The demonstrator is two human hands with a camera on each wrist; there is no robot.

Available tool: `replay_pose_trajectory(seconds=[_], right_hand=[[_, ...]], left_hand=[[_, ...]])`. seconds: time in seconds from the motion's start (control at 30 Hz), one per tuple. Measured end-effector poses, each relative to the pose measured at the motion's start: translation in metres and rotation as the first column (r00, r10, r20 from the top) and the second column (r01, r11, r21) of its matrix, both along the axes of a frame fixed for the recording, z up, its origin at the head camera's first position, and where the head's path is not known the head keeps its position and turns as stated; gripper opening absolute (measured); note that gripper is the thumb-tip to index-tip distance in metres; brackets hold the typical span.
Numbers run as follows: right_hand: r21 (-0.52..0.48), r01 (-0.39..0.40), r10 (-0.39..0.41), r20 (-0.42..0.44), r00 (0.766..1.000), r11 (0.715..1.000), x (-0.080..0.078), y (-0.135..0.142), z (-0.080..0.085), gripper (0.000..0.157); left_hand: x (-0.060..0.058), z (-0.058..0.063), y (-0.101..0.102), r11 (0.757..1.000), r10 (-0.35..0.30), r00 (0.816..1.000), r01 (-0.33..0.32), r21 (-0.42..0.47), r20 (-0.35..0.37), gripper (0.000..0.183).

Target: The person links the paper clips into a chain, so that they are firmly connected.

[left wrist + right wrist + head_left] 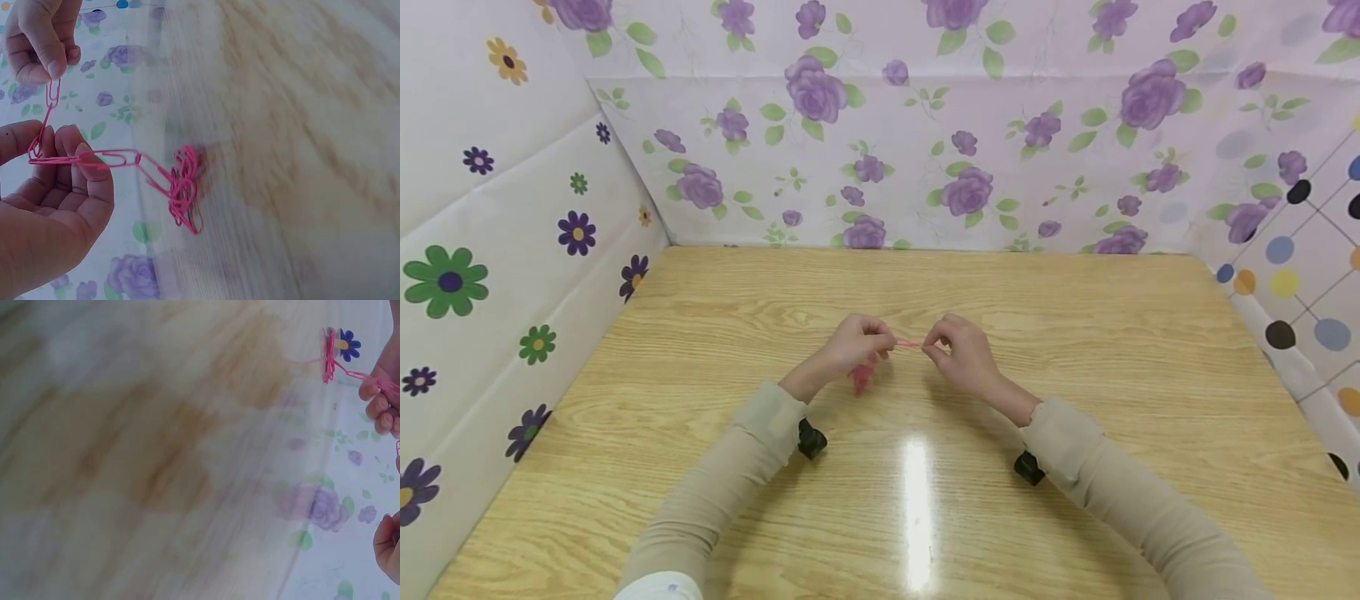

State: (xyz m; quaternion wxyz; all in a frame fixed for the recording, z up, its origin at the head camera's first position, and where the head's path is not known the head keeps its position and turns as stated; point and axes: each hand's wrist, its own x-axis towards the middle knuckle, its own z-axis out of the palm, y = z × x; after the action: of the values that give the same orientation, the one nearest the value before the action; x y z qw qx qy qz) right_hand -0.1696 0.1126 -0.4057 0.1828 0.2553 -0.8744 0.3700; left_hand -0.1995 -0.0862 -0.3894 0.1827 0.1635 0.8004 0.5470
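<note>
A chain of linked pink paper clips (103,159) runs through both hands. My left hand (856,343) pinches it between thumb and forefinger, with some links lying across the other curled fingers (94,187). To the right, my right hand (964,353) grips the end paper clip (54,92) between thumb and fingertip. A short stretch of chain (910,344) spans the gap between the hands. Beyond the left fingers, the rest of the chain (183,187) bunches in a tangled heap at the tabletop, also seen as a pink clump (862,377) below that hand.
The wood-grain table (1112,333) carries a bright light reflection (917,517) at its front. Flower-print sheeting (880,125) stands along the back, with patterned panels on the left (490,217) and right (1307,258). Dark wrist cameras (811,439) sit under the beige cuffs.
</note>
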Motion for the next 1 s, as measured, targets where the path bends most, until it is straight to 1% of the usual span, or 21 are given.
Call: replay_pose_trajectory(seconds=[0.03,0.13,0.23,0.27,0.37,0.43,0.47,0.5,0.57,0.63,0.7,0.77,0.83,0.9,1.0], right_hand=[[-0.006,-0.001,0.001,0.003,1.000,1.000,0.000,0.001,0.000,0.010],[-0.020,-0.009,0.009,0.007,1.000,1.000,0.000,0.002,0.001,0.010],[-0.027,-0.018,0.018,0.002,1.000,0.999,0.000,0.001,0.001,0.011],[-0.030,-0.022,0.022,-0.001,1.000,0.999,0.000,0.000,0.001,0.011],[-0.035,-0.030,0.030,-0.005,1.000,0.999,0.000,-0.002,0.000,0.012],[-0.035,-0.030,0.030,0.000,1.000,0.999,0.000,-0.003,0.000,0.012],[-0.035,-0.027,0.027,0.004,1.000,0.999,-0.001,-0.004,0.000,0.012],[-0.034,-0.022,0.022,0.011,1.000,0.999,-0.001,-0.004,0.000,0.012],[-0.033,-0.014,0.015,0.029,0.999,0.999,-0.001,-0.005,0.002,0.011],[-0.042,-0.012,0.014,0.042,0.999,0.999,-0.002,-0.007,0.004,0.009],[-0.055,-0.012,0.015,0.050,0.999,0.998,-0.002,-0.009,0.007,0.008],[-0.068,-0.013,0.017,0.052,0.998,0.998,-0.002,-0.012,0.009,0.006],[-0.075,-0.021,0.026,0.063,0.998,0.997,-0.002,-0.014,0.010,0.005],[-0.065,-0.032,0.038,0.091,0.995,0.997,-0.002,-0.016,0.009,0.005],[-0.033,-0.065,0.069,0.164,0.984,0.997,-0.002,-0.019,0.005,0.004]], left_hand=[[0.001,0.003,-0.001,1.000,-0.003,1.000,0.003,0.018,0.013,0.020],[0.000,0.001,-0.002,0.996,-0.012,0.998,0.007,0.089,0.058,0.020],[-0.001,0.001,0.000,0.991,-0.008,0.994,-0.007,0.135,0.111,0.019],[-0.003,-0.002,0.001,0.989,-0.004,0.993,-0.013,0.148,0.114,0.018],[-0.003,-0.001,0.003,0.985,-0.012,0.991,-0.011,0.173,0.135,0.012],[-0.004,0.000,0.003,0.984,-0.032,0.991,0.008,0.177,0.132,0.005],[-0.004,0.001,0.003,0.984,-0.049,0.990,0.026,0.177,0.130,0.006],[-0.004,0.001,0.002,0.984,-0.069,0.990,0.047,0.172,0.123,0.010],[-0.005,0.001,0.000,0.986,-0.110,0.991,0.098,0.133,0.079,0.017],[-0.006,0.000,-0.002,0.986,-0.148,0.989,0.146,0.083,0.014,0.020],[-0.008,0.000,-0.005,0.987,-0.160,0.985,0.162,0.022,-0.065,0.021],[-0.011,0.001,-0.009,0.991,-0.136,0.983,0.137,-0.001,-0.126,0.022],[-0.015,0.003,-0.015,0.997,-0.074,0.986,0.077,0.013,-0.153,0.022],[-0.019,0.005,-0.022,0.998,0.006,0.990,0.004,0.069,-0.138,0.022],[-0.025,0.010,-0.034,0.985,0.120,0.989,-0.108,0.133,-0.084,0.025]])
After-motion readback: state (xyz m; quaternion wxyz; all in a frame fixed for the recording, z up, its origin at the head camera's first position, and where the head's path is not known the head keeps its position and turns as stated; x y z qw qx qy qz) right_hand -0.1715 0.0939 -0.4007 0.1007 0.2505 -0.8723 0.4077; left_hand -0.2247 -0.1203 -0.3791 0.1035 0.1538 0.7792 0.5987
